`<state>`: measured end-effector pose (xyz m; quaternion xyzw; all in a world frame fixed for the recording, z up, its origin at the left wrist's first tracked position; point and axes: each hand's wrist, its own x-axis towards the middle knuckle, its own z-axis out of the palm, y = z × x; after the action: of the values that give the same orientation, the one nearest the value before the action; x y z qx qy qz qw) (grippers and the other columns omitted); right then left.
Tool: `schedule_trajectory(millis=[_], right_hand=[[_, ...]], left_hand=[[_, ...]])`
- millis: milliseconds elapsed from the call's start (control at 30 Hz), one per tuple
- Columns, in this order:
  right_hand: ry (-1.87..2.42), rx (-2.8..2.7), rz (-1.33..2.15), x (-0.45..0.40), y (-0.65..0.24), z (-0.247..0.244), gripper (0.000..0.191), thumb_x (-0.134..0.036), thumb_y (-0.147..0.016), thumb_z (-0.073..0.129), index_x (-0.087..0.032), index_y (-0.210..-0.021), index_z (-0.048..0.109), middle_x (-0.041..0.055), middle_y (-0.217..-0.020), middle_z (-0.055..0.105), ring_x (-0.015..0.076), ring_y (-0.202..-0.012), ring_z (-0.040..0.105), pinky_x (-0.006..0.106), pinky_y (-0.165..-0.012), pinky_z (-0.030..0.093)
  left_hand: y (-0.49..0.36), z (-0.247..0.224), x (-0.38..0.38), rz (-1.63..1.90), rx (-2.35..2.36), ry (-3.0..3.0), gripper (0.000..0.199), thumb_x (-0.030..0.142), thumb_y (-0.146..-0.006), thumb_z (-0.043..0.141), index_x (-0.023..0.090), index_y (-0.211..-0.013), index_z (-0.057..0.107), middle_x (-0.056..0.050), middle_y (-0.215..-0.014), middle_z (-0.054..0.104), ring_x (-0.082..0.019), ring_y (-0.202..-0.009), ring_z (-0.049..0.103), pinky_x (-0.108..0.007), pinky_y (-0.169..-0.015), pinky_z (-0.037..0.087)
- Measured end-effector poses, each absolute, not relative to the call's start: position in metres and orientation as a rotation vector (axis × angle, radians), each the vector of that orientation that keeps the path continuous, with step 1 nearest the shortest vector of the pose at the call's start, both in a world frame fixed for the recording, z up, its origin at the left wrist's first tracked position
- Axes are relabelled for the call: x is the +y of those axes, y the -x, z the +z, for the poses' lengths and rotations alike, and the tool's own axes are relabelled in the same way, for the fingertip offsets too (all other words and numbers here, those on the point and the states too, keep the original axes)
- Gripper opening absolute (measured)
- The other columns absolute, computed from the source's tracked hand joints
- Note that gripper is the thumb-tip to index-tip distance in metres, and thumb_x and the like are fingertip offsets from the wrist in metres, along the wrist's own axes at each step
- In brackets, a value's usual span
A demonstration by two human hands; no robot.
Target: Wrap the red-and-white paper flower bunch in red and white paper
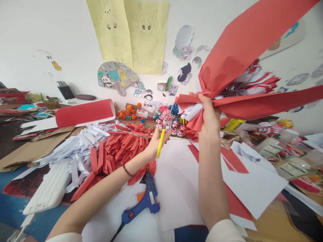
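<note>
My right hand (210, 116) is raised and closed around the gathered neck of a red paper bundle (229, 50). Long red strips fan out to the upper right and right, with a red-and-white fringed tuft (257, 82) between them. Short red and white ends stick out to the left of the grip. In my left hand (156, 143) are scissors with yellow handles (160, 144), their blades pointing up, just left of and below those ends. Some of the left fingers are hidden by the handle. A blue glue gun (147, 198) lies on white paper below the hands.
Left of centre are piles of folded red strips (121, 148) and white strips (88, 143), with a red paper roll (84, 113) behind. A white power strip (49, 188) lies at lower left. White sheets (180, 174) cover the middle. Small crafts (168, 116) stand by the wall.
</note>
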<state>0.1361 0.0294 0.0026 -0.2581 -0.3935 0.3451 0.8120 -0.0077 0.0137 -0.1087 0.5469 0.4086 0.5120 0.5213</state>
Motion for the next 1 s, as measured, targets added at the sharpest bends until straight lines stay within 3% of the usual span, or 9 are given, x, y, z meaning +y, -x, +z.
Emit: schedule_trajectory(millis=[133,300,433,600,867,1000], right_hand=[[0.504,-0.789,0.691,0.033,-0.132,0.001,0.023,-0.031,-0.077,0.071,-0.024,-0.094,0.058,0.0042,-0.105,0.071,0.0291,-0.117,0.065,0.048,-0.103,0.056],[0.420,-0.765,0.676,0.031,-0.126,-0.002,0.028,-0.031,-0.080,0.070,-0.022,-0.102,0.056,0.0059,-0.104,0.072,0.0255,-0.112,0.068,0.043,-0.106,0.055],[0.417,-0.751,0.641,0.024,-0.122,-0.002,0.025,-0.034,-0.083,0.069,-0.022,-0.101,0.058,0.0052,-0.109,0.071,0.0240,-0.113,0.067,0.039,-0.106,0.054],[0.493,-0.742,0.594,0.024,-0.120,-0.001,0.020,-0.038,-0.085,0.062,-0.026,-0.101,0.057,0.0035,-0.120,0.069,0.0247,-0.123,0.061,0.039,-0.110,0.051],[0.525,-0.748,0.551,0.025,-0.120,-0.007,0.027,-0.042,-0.087,0.057,-0.027,-0.110,0.058,0.0019,-0.130,0.063,0.0235,-0.130,0.056,0.037,-0.110,0.050],[0.501,-0.746,0.551,0.023,-0.117,-0.007,0.025,-0.041,-0.087,0.058,-0.027,-0.107,0.060,0.0022,-0.129,0.064,0.0231,-0.128,0.057,0.037,-0.109,0.051]], left_hand=[[0.005,-0.109,0.006,1.267,0.860,-1.425,0.047,0.068,-0.089,0.050,0.021,-0.094,0.045,0.001,-0.086,0.057,-0.009,-0.068,0.049,-0.023,-0.063,0.041],[-0.001,-0.098,-0.005,1.259,0.776,-1.370,0.062,0.076,-0.075,0.062,0.023,-0.098,0.040,-0.008,-0.120,0.056,-0.017,-0.104,0.054,-0.030,-0.084,0.046],[-0.008,-0.094,-0.011,1.215,0.693,-1.249,0.070,0.077,-0.068,0.068,0.024,-0.101,0.037,-0.013,-0.137,0.050,-0.023,-0.120,0.052,-0.039,-0.095,0.044],[-0.018,-0.093,-0.027,1.147,0.600,-1.221,0.072,0.079,-0.067,0.067,0.025,-0.101,0.034,-0.014,-0.134,0.051,-0.029,-0.120,0.057,-0.044,-0.095,0.044],[-0.025,-0.078,-0.047,1.133,0.602,-1.244,0.080,0.079,-0.056,0.074,0.024,-0.095,0.031,-0.013,-0.126,0.050,-0.030,-0.121,0.054,-0.042,-0.091,0.047],[-0.029,-0.075,-0.046,1.141,0.615,-1.224,0.079,0.080,-0.059,0.071,0.024,-0.096,0.029,-0.013,-0.124,0.051,-0.028,-0.116,0.056,-0.041,-0.090,0.047]])
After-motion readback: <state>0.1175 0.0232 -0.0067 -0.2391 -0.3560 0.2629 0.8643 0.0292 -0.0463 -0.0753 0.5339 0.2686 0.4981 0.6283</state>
